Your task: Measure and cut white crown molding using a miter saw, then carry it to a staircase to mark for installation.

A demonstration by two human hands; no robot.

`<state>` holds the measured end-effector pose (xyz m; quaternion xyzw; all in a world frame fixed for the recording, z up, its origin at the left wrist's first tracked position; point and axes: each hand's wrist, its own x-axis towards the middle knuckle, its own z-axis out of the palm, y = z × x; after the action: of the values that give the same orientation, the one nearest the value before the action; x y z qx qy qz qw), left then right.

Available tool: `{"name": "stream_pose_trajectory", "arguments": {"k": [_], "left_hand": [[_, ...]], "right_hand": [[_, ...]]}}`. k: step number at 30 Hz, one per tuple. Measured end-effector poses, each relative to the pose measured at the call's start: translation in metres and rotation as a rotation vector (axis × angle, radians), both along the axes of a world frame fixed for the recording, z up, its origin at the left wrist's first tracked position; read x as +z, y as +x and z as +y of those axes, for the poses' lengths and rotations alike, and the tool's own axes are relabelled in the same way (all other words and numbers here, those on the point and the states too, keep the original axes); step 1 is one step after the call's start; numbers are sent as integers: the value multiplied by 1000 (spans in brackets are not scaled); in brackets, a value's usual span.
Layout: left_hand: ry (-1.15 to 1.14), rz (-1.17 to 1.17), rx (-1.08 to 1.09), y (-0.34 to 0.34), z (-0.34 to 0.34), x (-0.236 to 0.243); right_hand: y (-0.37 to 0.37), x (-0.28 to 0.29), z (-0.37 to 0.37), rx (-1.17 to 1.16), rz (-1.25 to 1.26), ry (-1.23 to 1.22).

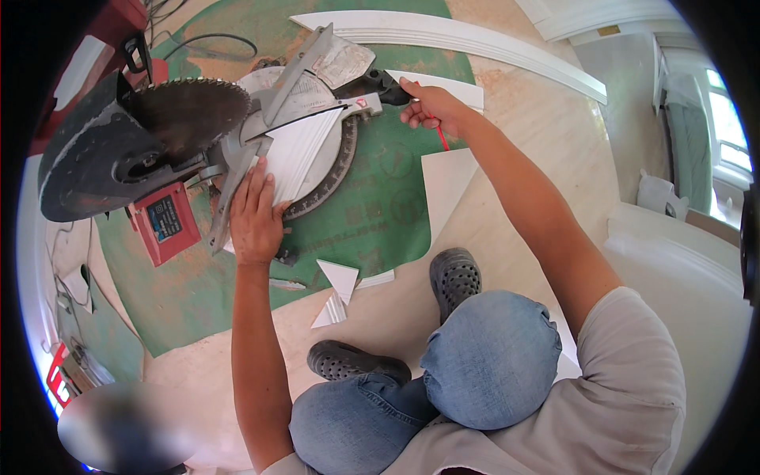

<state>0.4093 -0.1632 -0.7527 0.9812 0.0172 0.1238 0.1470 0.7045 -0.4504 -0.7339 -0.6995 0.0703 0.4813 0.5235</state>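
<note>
Head view: a squatting person was seen from above, both forearms reaching toward a mitre saw on the floor.
Left hand (255, 215): laid flat, fingers held together, pressed down on the near end of a white moulding piece (299, 152).
Right hand (431, 107): curled around the black handle (380, 83) at the front of the saw's turntable; a thin red pencil (440, 136) was tucked in the same hand, its tip poking out below.
Moulding piece: white, ribbed with fine parallel grooves, wedge-shaped, laid on the round grey metal saw table (332, 158); its long axis ran from the left hand up and to the right, toward the handle.
Saw blade (194, 111): dark, toothed disc, raised to the left of the table under a black guard.
Floor: a green mat (380, 206) dusted with sawdust was spread under the saw.
Offcuts (339, 279): small white triangles were left beside the mat's edge, near the grey perforated clogs.
Long trim (475, 41): a white profiled length was laid beyond the saw.
</note>
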Motion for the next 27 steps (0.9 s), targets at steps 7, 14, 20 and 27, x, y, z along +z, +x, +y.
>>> {"name": "stream_pose_trajectory", "arguments": {"k": [7,14,20,27], "left_hand": [[-18,-8,-17,-1,1,1],[-24,-47,-28,1,-1,4],[-6,-26,-11,0,0,3],[-7,-25,-17,3,-2,4]], "right_hand": [[14,-13,4,3,36,-9],[13,-30,-11,334,-592,169],[20,-3,1,320,-340,6],[19,-31,-14,448,-757,123]]}}
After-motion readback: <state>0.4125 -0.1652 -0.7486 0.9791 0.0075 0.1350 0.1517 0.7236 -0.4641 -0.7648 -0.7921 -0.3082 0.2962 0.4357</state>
